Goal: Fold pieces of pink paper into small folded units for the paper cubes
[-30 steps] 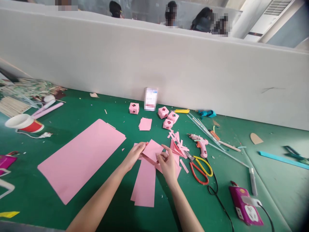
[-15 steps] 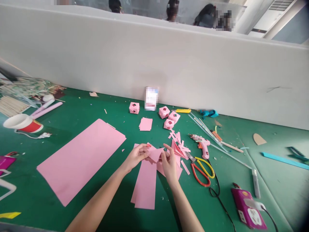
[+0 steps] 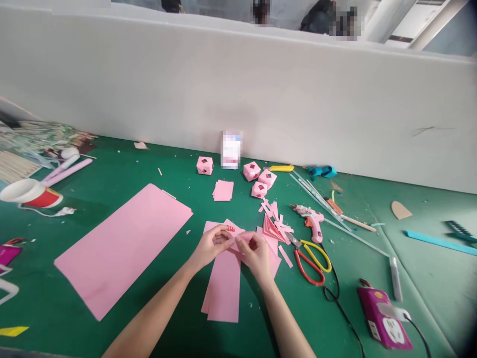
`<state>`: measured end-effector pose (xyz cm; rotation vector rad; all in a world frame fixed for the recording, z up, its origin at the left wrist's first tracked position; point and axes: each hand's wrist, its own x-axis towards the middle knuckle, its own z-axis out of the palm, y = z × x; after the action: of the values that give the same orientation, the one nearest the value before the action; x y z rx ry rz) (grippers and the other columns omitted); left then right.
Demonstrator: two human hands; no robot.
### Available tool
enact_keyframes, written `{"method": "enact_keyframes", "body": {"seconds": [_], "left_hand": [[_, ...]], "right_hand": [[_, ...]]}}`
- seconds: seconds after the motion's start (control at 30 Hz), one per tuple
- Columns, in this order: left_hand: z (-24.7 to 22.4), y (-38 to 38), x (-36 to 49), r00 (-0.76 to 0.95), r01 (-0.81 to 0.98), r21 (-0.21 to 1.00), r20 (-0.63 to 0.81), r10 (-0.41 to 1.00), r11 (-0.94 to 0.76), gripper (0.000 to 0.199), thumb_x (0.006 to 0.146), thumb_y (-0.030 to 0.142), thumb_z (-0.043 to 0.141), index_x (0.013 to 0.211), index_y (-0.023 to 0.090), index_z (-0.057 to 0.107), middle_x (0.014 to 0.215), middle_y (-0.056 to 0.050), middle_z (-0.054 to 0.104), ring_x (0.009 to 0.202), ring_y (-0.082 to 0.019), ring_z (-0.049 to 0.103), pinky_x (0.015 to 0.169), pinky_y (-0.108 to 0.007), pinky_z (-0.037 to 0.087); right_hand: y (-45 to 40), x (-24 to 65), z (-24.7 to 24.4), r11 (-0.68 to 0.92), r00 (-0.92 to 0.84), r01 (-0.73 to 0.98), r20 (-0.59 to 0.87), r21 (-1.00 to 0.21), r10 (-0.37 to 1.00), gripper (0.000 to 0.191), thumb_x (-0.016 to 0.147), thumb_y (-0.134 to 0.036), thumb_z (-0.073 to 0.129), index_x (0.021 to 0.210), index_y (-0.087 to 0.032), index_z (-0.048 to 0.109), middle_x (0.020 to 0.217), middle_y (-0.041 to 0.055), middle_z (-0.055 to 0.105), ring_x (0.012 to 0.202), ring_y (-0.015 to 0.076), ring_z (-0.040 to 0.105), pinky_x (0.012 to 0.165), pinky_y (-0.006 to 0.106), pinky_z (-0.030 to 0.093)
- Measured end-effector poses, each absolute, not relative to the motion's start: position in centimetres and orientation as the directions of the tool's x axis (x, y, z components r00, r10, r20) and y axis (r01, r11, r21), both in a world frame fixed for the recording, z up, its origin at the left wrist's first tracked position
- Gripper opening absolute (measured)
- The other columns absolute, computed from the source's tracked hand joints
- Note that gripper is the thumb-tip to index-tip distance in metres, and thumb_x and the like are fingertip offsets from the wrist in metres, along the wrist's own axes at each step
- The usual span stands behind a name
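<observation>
Between my two hands is a small piece of pink paper (image 3: 245, 235), partly covered by the fingers. My left hand (image 3: 211, 246) pinches its left side; something red and white is wrapped round a fingertip. My right hand (image 3: 258, 256) is closed on the right side, thumb pressed against the paper. Beneath the hands lie long pink paper strips (image 3: 224, 296). Just right of them rest a pleated pink paper piece (image 3: 272, 228), narrow pink offcuts (image 3: 286, 257) and scissors (image 3: 293, 240) with red and yellow handles. A stack of small pink squares (image 3: 224, 191) lies beyond the hands.
A large pink sheet (image 3: 124, 251) covers the left. Folded pink paper shapes (image 3: 252, 171) stand near the white partition (image 3: 167, 84). Rightward are a glue gun (image 3: 315, 226), its black cord and a purple power strip (image 3: 382, 313). A paper cup (image 3: 40, 194) lies tipped at far left.
My right hand has shifted slightly left, its raised index finger now curled in and its thumb on the paper. The hands are closer together, and the view has moved slightly.
</observation>
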<state>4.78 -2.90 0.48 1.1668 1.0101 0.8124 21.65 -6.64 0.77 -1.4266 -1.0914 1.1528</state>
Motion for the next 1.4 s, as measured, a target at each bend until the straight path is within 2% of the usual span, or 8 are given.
{"method": "enact_keyframes", "body": {"seconds": [0.17,0.4,0.5,0.63,0.83,1.07,1.23,1.4], "left_hand": [[0.4,-3.1,4.7,0.367,0.005,0.978,-0.194,0.91,0.207,0.036,0.08,0.041,0.08,0.103,0.018,0.064,0.08,0.0,0.063,0.08,-0.017,0.066,0.081,-0.031,0.055],[0.7,-3.2,4.7,0.374,0.008,0.977,-0.199,0.906,0.211,0.043,0.08,0.042,0.08,0.112,0.019,0.063,0.089,-0.002,0.066,0.087,-0.019,0.068,0.086,-0.034,0.055],[1.0,-3.1,4.7,0.354,0.009,0.974,-0.216,0.91,0.228,0.044,0.078,0.042,0.081,0.11,0.019,0.062,0.084,-0.001,0.065,0.086,-0.02,0.068,0.084,-0.033,0.055],[1.2,-3.0,4.6,0.33,0.01,0.971,-0.228,0.916,0.238,0.045,0.075,0.042,0.083,0.106,0.02,0.06,0.078,0.001,0.062,0.079,-0.018,0.066,0.077,-0.03,0.053],[1.3,-3.0,4.7,0.339,0.005,0.972,-0.223,0.914,0.235,0.045,0.076,0.039,0.082,0.109,0.019,0.06,0.081,0.0,0.066,0.086,-0.02,0.067,0.084,-0.032,0.052],[1.1,-2.8,4.6,0.305,-0.028,0.971,-0.217,0.927,0.237,0.039,0.078,0.038,0.081,0.104,0.019,0.058,0.082,-0.001,0.065,0.086,-0.019,0.065,0.082,-0.031,0.05],[1.3,-2.8,4.6,0.258,-0.07,0.964,-0.231,0.938,0.257,0.044,0.078,0.037,0.081,0.11,0.019,0.058,0.083,0.001,0.063,0.081,-0.016,0.062,0.077,-0.027,0.048],[1.4,-2.8,4.6,0.179,-0.123,0.946,-0.276,0.944,0.3,0.049,0.078,0.04,0.08,0.117,0.02,0.057,0.083,0.002,0.061,0.071,-0.013,0.058,0.065,-0.024,0.043]], "right_hand": [[-6.7,21.6,0.4,-0.128,0.125,0.093,-0.116,-0.987,0.985,0.038,0.09,-0.054,0.064,0.081,-0.018,0.067,0.07,0.0026,0.065,0.062,0.0166,0.054,0.058,0.028,0.04],[-6.8,21.5,-0.2,-0.112,0.123,0.101,-0.1,-0.989,0.987,0.04,0.092,-0.056,0.062,0.073,-0.02,0.058,0.064,-0.0018,0.056,0.06,0.015,0.049,0.056,0.027,0.037],[-6.8,21.3,-0.1,-0.119,0.133,0.128,-0.101,-0.985,0.986,0.043,0.09,-0.057,0.063,0.068,-0.022,0.053,0.06,-0.0028,0.052,0.057,0.015,0.047,0.055,0.027,0.036],[-6.7,21.6,0.4,-0.099,0.142,0.084,-0.086,-0.992,0.986,0.039,0.091,-0.058,0.062,0.077,-0.022,0.061,0.067,-0.0009,0.059,0.058,0.0154,0.051,0.055,0.027,0.04],[-6.6,22.1,0.6,-0.096,0.2,0.06,-0.082,-0.994,0.976,0.039,0.09,-0.057,0.065,0.074,-0.021,0.06,0.061,-0.0026,0.053,0.056,0.0146,0.049,0.055,0.028,0.037],[-6.3,22.6,0.4,-0.124,0.215,-0.023,-0.126,-0.992,0.968,0.037,0.087,-0.056,0.067,0.082,-0.02,0.065,0.068,-0.0004,0.06,0.057,0.0147,0.053,0.057,0.028,0.044],[-6.5,24.0,0.5,-0.134,0.112,0.027,-0.13,-0.991,0.985,0.034,0.087,-0.051,0.069,0.078,-0.019,0.065,0.069,0.001,0.062,0.061,0.0155,0.055,0.058,0.028,0.043],[-6.9,24.5,1.3,-0.155,0.001,0.158,-0.157,-0.975,0.988,0.031,0.09,-0.047,0.065,0.076,-0.02,0.065,0.069,0.0016,0.063,0.063,0.017,0.055,0.058,0.029,0.041]]}}
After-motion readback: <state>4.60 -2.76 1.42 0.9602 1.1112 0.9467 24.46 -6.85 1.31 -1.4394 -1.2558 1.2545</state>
